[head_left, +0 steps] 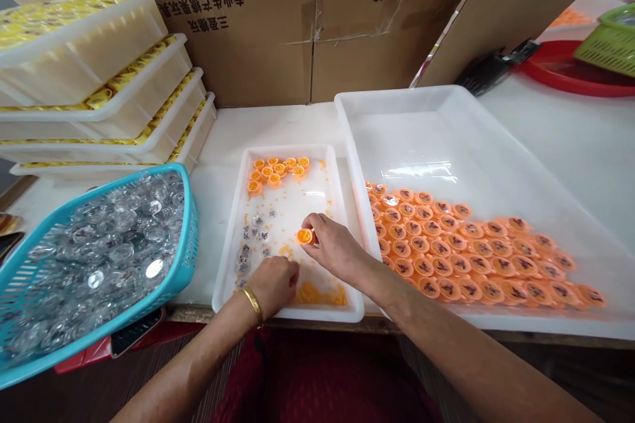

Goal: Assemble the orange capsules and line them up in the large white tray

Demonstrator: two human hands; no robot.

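In my right hand (331,243) is a small orange cup (304,236) filled with orange bits, pinched between fingers and thumb above the small white tray (353,307). My left hand (276,283), with a gold bangle at the wrist, is closed low over the tray's near side. Its fingertips are hidden, so I cannot make out what they hold. Beside it lies a heap of loose orange bits (322,294). Several clear lids (244,256) with dark marks lie along the tray's left. Several filled orange cups (279,170) stand at its far end.
At left, a blue basket (191,238) holds many clear plastic lids. Behind it rise stacked white trays (124,46) of yellow pieces. To the right, a large white tray (354,145) contains rows of lidded orange cups (441,246). A cardboard box (268,59) stands behind.
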